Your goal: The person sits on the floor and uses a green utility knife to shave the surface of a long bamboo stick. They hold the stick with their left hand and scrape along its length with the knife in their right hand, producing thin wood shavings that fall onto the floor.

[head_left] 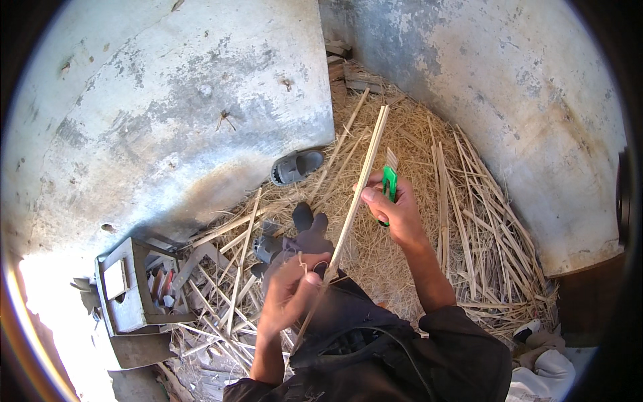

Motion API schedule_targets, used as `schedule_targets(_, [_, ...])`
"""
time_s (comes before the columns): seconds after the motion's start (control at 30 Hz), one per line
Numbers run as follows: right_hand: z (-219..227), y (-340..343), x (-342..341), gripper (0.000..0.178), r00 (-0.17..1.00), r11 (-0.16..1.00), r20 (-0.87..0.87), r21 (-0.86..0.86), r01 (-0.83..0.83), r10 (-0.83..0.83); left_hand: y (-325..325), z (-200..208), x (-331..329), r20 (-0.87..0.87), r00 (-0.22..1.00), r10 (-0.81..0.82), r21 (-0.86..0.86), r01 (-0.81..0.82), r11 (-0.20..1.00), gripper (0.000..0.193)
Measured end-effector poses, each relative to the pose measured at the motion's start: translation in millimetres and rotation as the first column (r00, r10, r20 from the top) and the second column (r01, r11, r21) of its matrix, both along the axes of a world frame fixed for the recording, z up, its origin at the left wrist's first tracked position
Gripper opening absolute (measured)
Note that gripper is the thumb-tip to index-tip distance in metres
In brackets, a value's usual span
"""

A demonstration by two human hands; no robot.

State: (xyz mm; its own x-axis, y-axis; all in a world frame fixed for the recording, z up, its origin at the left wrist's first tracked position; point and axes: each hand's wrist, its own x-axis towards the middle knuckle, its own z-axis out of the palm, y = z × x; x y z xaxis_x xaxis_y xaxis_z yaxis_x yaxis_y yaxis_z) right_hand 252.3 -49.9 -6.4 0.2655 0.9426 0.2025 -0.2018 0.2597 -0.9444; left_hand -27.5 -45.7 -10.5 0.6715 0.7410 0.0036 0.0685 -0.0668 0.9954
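A long pale strip of split bamboo or wood (pixel 356 194) slants up from my lap, with a lengthwise line along its upper part. My right hand (pixel 400 213) is closed around a green utility knife (pixel 389 183), its blade out and pointing up, and the thumb and fingers also pinch the strip. My left hand (pixel 293 289) is lower down, beside the strip's lower half, fingers curled. A thin curl of fibre shows at its fingertips. Whether that hand grips the strip or only the fibre cannot be made out.
Straw-like shavings (pixel 402 268) cover the floor. Many loose strips (pixel 499 234) lie at the right, others at the left. A grey clog (pixel 297 167) lies by the pale wall (pixel 201 100). A worn wooden box (pixel 127 285) stands at left. Crumpled cloth (pixel 546 368) lies lower right.
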Motion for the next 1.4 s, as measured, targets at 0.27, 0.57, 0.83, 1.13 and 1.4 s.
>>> schedule_targets(0.27, [3, -2, 5, 0.018, 0.993, 0.991, -0.05, 0.073, 0.108, -0.105, 36, 13, -36, -0.06, 0.97, 0.235, 0.078, -0.231, 0.97, 0.039])
schedule_targets(0.57, [38, -6, 6, 0.019, 0.957, 0.947, -0.079, 0.141, 0.289, -0.28, 32, 61, -9, 0.306, 0.735, 0.605, 0.429, -0.674, 0.602, 0.023])
schedule_targets(0.83, [40, -3, 9, 0.024, 0.99, 0.969, -0.059, 0.205, 0.139, -0.129, 14, 46, 70, 0.06, 0.986, -0.156, 0.281, 0.133, 0.951, 0.051])
schedule_targets(1.13, [47, -12, 16, 0.026, 0.974, 0.959, 0.064, 0.199, 0.203, -0.219, 14, 17, 73, 0.217, 0.914, -0.341, -0.026, 0.355, 0.934, 0.037])
schedule_targets(1.4, [10, -19, 28, 0.033, 0.888, 0.937, 0.366, 0.307, 0.167, -0.279, 6, 20, 73, 0.087, 0.985, -0.148, -0.012, 0.149, 0.989, 0.031])
